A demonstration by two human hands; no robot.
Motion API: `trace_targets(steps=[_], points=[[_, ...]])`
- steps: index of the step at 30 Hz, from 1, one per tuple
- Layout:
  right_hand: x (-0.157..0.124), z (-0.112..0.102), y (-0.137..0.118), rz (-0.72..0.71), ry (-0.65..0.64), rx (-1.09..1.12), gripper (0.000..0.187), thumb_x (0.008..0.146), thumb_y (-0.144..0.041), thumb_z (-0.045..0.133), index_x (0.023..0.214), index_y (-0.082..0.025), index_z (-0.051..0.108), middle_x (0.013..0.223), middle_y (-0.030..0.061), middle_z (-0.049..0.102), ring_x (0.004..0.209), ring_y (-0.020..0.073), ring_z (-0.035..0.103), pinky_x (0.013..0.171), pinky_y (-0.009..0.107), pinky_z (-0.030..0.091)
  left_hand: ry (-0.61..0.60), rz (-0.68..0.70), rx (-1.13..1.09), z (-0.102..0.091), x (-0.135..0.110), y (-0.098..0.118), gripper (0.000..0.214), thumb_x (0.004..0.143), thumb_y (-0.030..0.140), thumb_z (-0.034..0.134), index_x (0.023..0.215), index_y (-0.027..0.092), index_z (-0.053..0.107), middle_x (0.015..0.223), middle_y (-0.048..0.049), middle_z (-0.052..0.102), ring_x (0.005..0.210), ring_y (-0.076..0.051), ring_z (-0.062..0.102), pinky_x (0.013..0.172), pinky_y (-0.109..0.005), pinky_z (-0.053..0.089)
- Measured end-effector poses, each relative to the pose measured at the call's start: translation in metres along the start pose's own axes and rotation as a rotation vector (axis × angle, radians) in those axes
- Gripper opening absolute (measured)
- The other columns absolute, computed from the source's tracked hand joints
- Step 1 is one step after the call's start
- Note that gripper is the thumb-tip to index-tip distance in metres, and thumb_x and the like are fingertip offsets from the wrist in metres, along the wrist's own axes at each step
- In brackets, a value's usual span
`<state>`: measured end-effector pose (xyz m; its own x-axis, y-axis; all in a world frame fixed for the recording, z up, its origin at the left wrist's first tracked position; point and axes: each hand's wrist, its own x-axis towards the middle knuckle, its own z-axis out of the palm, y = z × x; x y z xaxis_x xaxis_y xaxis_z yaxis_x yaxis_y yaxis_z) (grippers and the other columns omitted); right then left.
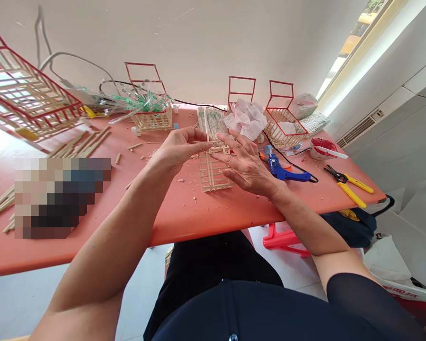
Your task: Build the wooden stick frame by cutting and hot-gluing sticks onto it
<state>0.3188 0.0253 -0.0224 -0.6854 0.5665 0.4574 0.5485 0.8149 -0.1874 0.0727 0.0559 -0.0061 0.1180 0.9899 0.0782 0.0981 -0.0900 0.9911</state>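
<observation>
A small lattice of thin pale wooden sticks (206, 177) lies on the table in front of me. My left hand (179, 149) reaches over its far part, thumb and index finger pinched around what looks like a thin wooden stick; the fingertips hide most of it. From the right comes my right hand (248, 163), fingers stretched and spread, with the fingertips at the lattice's right side. A blue glue gun (286, 174) rests to the right of that hand. Just beyond the lattice is a bundle of clear-wrapped sticks (213, 121).
Stick baskets with red rims, one large (31, 102), others small (152, 121) (284, 125), stand along the back. Crumpled white plastic (246, 118), a red-stained bowl (321, 150) and yellow-handled pliers (350, 184) are rightward. Loose sticks (92, 142) lie left. A table edge (199, 235) faces me.
</observation>
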Motion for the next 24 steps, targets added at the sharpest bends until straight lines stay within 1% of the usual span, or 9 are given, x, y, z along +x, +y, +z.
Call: trace_targets(steps=[4,8,10,12,15,18,20,24], points=[[0.000,0.001,0.001,-0.009,-0.003,-0.003,0.053,0.114,-0.059,0.043,0.156,-0.035,0.065,0.181,0.0065,0.041,0.172,0.0354,0.023,0.138,0.067,0.013,-0.004,-0.002,-0.013,0.001,0.000,0.001,0.040,0.057,0.043,0.098,0.082,0.022,0.075,0.077,-0.0024,0.072,0.071,-0.016,0.061,0.067,-0.032,0.043],[0.000,-0.001,0.000,0.001,0.009,0.001,0.053,0.114,-0.058,0.044,0.156,-0.035,0.066,0.179,0.0067,0.044,0.172,0.0357,0.025,0.138,0.066,0.014,0.001,0.012,0.001,0.002,-0.004,0.005,0.036,0.061,0.043,0.094,0.083,0.021,0.076,0.080,-0.0040,0.073,0.072,-0.016,0.060,0.067,-0.032,0.043],[0.000,-0.003,0.000,0.009,0.040,0.009,0.053,0.114,-0.058,0.043,0.155,-0.033,0.066,0.178,0.0081,0.045,0.171,0.0362,0.028,0.137,0.066,0.017,0.015,0.020,0.002,0.002,-0.005,0.007,0.032,0.064,0.042,0.091,0.084,0.021,0.077,0.083,-0.0048,0.074,0.074,-0.017,0.061,0.069,-0.033,0.044],[0.001,-0.005,0.000,0.021,0.097,0.029,0.053,0.114,-0.058,0.043,0.153,-0.031,0.067,0.175,0.0097,0.050,0.168,0.0360,0.033,0.136,0.064,0.022,0.025,0.030,-0.012,0.003,-0.006,0.010,0.029,0.065,0.040,0.090,0.083,0.021,0.077,0.084,-0.0052,0.074,0.077,-0.018,0.063,0.073,-0.034,0.047],[0.002,-0.005,0.001,0.025,0.206,0.084,0.051,0.114,-0.058,0.046,0.145,-0.027,0.072,0.160,0.0116,0.064,0.158,0.0334,0.048,0.132,0.058,0.032,0.006,0.065,-0.049,0.003,-0.007,0.012,0.028,0.064,0.037,0.093,0.082,0.021,0.078,0.086,-0.0056,0.076,0.081,-0.020,0.066,0.077,-0.035,0.051],[0.004,-0.005,0.001,0.032,0.290,0.149,0.046,0.113,-0.056,0.052,0.132,-0.023,0.079,0.141,0.0121,0.074,0.140,0.0302,0.062,0.124,0.052,0.042,0.002,0.115,-0.057,0.005,-0.010,0.015,0.030,0.066,0.039,0.095,0.083,0.021,0.078,0.087,-0.0051,0.075,0.083,-0.020,0.068,0.077,-0.034,0.053],[0.004,-0.005,-0.001,0.051,0.320,0.196,0.043,0.112,-0.054,0.056,0.127,-0.023,0.081,0.133,0.0115,0.077,0.129,0.0282,0.066,0.118,0.049,0.047,0.016,0.151,-0.049,0.006,-0.013,0.020,0.029,0.068,0.039,0.095,0.083,0.022,0.076,0.086,-0.0042,0.074,0.085,-0.021,0.069,0.077,-0.034,0.054],[0.004,-0.007,-0.007,0.098,0.346,0.293,0.041,0.111,-0.055,0.058,0.125,-0.025,0.083,0.122,0.0091,0.079,0.118,0.0255,0.069,0.112,0.046,0.051,0.030,0.184,-0.039,0.010,-0.023,0.033,0.029,0.073,0.039,0.096,0.082,0.023,0.073,0.088,-0.0037,0.073,0.093,-0.022,0.072,0.082,-0.035,0.055]])
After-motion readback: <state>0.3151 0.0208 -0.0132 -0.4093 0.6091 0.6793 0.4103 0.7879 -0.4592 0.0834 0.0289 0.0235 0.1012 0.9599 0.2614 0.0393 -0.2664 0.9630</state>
